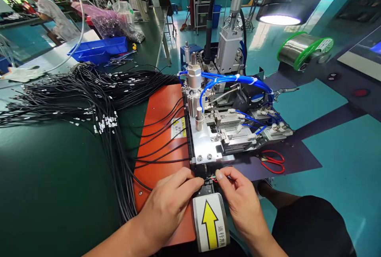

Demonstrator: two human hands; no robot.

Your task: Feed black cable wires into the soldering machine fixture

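Beside the left hand [168, 205], black cables [119, 169]

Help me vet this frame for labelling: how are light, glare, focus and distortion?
Head view: evenly lit overall, but the lamp at top right is blown out to white; wide-angle distortion bows the green bench and tilts the floor; the left hand and right hand pinching the wire ends are sharp; distant people at top left look softer.

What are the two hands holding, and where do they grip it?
A thin black cable, at its end: the left hand pinches it just behind the tip, and the right hand pinches the tiny coloured wires sticking out there.
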